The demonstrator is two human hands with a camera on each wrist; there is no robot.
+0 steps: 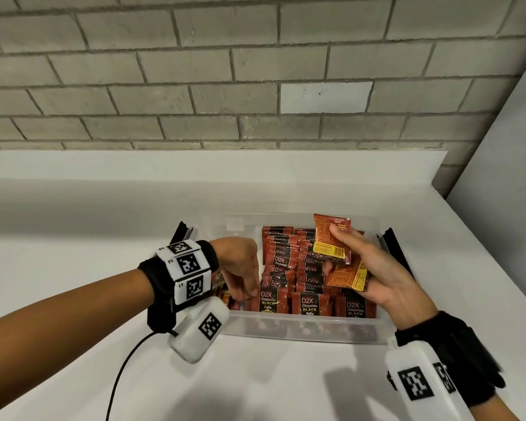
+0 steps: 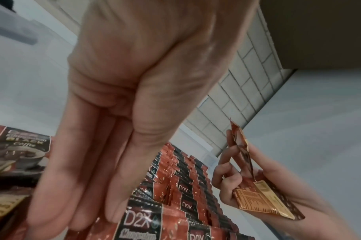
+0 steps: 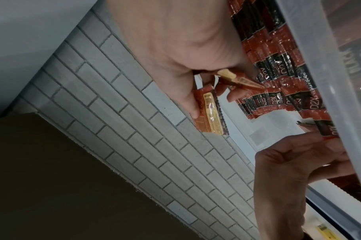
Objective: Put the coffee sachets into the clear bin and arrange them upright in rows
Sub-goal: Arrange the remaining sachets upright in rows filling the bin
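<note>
The clear bin (image 1: 301, 329) stands on the white counter, packed with rows of upright red-and-black coffee sachets (image 1: 286, 268). My left hand (image 1: 243, 293) reaches down into the bin's front left corner. Its straight fingers (image 2: 89, 211) touch the front sachets (image 2: 185, 186). Above the bin's right side, my right hand (image 1: 340, 247) holds two sachets. It pinches one sachet upright (image 1: 330, 238) under the thumb, and the other sachet (image 1: 346, 278) lies across the fingers. The right wrist view shows the same two sachets (image 3: 210, 112) beside the bin wall (image 3: 319, 48).
Black latches (image 1: 182, 232) (image 1: 392, 247) stick up at both ends of the bin. A grey brick wall (image 1: 255, 71) runs behind the counter (image 1: 73, 223). A white wall (image 1: 513, 177) closes the right. A black cable (image 1: 125, 369) hangs from my left wrist. Loose sachets (image 2: 21, 149) lie flat left of the rows.
</note>
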